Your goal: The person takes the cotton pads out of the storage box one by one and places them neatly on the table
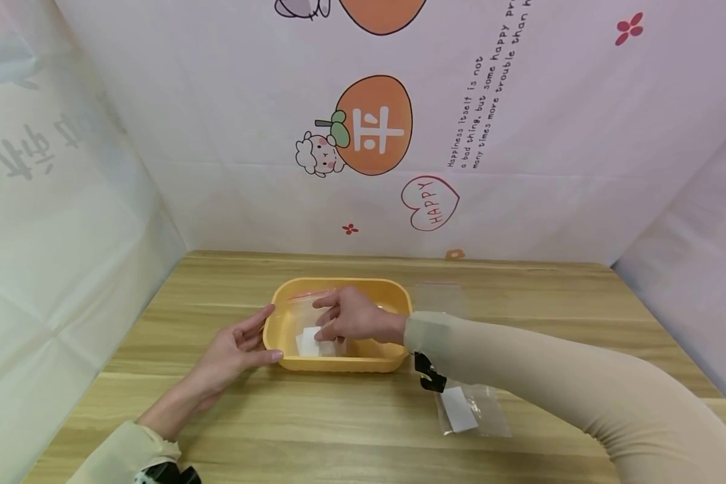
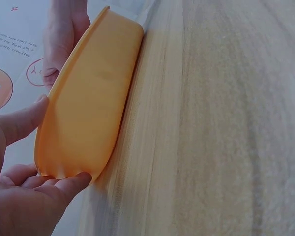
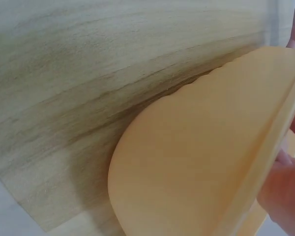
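Observation:
A yellow plastic basin (image 1: 351,365) sits on the wooden table. My left hand (image 1: 236,353) holds its left end, thumb at the front rim and fingers round the end wall; the left wrist view shows these fingers against the outside. Reaching over the right end, my right hand (image 1: 357,316) is inside the basin. Its fingers are spread, thumb and forefinger apart, over a clear zip bag (image 1: 302,312) with a red seal line. White cards (image 1: 308,343) show at the bag's lower part, near the thumb. In the right wrist view the basin wall hides much of this hand.
Right of the basin, under the right forearm, lies another clear bag (image 1: 490,413) with a white card (image 1: 458,409) in it. A further clear bag (image 1: 438,296) lies behind the forearm. Printed cloth (image 1: 248,168) hangs behind the table (image 1: 339,423) and along both sides.

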Motion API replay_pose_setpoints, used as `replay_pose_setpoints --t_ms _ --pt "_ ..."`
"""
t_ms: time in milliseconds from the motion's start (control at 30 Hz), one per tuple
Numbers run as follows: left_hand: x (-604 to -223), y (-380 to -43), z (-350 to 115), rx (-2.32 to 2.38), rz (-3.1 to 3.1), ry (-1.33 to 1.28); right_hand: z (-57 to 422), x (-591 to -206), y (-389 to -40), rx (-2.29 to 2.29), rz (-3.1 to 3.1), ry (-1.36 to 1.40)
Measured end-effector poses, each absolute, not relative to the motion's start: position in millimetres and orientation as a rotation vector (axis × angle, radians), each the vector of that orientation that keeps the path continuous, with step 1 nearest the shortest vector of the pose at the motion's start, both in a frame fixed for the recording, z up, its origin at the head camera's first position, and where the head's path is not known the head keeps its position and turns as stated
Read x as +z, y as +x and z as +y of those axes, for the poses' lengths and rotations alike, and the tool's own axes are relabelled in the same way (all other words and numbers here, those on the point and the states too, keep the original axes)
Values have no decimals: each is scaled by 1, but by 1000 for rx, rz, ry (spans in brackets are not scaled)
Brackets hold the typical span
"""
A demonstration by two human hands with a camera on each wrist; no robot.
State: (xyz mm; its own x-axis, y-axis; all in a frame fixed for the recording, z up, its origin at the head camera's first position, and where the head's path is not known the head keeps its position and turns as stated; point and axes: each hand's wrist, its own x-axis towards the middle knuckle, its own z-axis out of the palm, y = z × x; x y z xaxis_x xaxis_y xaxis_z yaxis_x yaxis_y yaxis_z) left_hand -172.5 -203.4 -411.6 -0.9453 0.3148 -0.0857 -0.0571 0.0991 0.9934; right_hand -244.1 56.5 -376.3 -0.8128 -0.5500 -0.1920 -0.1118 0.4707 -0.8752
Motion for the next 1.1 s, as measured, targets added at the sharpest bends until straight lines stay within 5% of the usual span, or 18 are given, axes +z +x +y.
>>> replay_pose_setpoints --t_ms 1100 --pt "-412 -173 -203 1931 2112 278 80 -335 -238 -1233 2302 -555"
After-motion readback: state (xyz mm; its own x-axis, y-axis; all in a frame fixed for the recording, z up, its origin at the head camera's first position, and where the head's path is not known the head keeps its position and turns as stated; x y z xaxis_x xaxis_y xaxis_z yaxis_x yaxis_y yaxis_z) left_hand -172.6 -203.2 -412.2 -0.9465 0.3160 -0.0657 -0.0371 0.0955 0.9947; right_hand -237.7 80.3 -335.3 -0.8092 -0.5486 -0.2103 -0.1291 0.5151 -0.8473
